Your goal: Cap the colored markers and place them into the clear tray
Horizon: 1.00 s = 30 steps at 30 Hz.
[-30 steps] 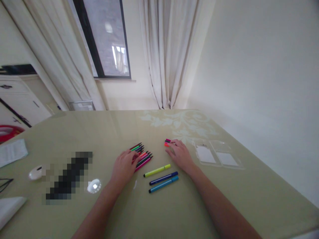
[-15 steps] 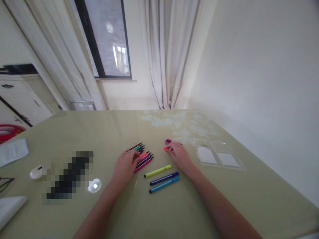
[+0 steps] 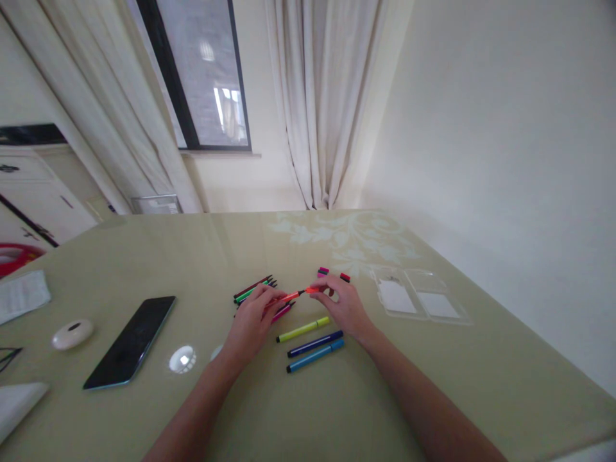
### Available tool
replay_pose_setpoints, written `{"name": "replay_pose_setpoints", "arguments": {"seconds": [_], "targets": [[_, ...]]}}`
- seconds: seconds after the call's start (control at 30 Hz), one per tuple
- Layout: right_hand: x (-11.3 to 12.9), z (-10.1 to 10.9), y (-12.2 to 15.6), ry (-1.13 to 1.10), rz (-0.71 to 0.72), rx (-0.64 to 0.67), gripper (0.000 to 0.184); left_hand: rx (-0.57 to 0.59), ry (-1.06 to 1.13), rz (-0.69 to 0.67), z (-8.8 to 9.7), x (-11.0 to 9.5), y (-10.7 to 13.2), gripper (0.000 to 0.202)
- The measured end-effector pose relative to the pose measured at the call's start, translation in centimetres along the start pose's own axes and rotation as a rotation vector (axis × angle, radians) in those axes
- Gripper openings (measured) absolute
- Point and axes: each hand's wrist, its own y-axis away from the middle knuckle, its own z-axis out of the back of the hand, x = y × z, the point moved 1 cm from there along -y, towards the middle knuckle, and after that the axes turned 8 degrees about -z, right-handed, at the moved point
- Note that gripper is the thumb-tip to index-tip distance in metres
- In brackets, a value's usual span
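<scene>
Now pinching one orange marker [image 3: 290,297] in left hand [image 3: 251,323], closer than before to one orange cap [image 3: 312,290], pinched in right hand [image 3: 345,307]; near these, three capped markers [image 3: 312,346].

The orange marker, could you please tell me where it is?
In the head view, the orange marker is in the left hand, beyond the yellow marker, its tip pointing right toward the orange cap in the right hand.

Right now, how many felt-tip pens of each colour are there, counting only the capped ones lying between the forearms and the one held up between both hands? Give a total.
Yellow felt-tip pen: 1
Dark blue felt-tip pen: 1
Light blue felt-tip pen: 1
Orange felt-tip pen, held up: 1
Total: 4
</scene>
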Motion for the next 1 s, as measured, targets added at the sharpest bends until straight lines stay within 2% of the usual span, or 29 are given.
{"name": "replay_pose_setpoints", "arguments": {"seconds": [0.2, 0.37, 0.67, 0.77, 0.9, 1.0], "targets": [[0.5, -0.2, 0.2, -0.039, 0.068, -0.002, 0.022, 0.043, 0.038, -0.01, 0.0, -0.3, 0.0, 0.029], [0.8, 0.4, 0.2, -0.096, 0.078, 0.062, 0.021, 0.044, 0.095, -0.007, 0.2, -0.7, -0.1, 0.033], [1.2, 0.4, 0.3, -0.145, -0.003, 0.057, 0.02, 0.035, 0.167, 0.072, -0.4, -1.1, 0.0, 0.03], [1.0, 0.8, 0.0, -0.13, -0.059, 0.126, 0.018, 0.047, 0.143, 0.095, 0.0, -1.0, -0.2, 0.033], [0.0, 2.4, -0.5, -0.042, -0.131, 0.256, 0.011, -0.023, -0.018, 0.144, 1.4, 0.0, -0.5, 0.029], [-0.8, 3.4, -0.5, 0.022, -0.184, 0.358, 0.006, 0.082, -0.141, 0.194, 1.9, 0.7, -0.3, 0.024]]}}
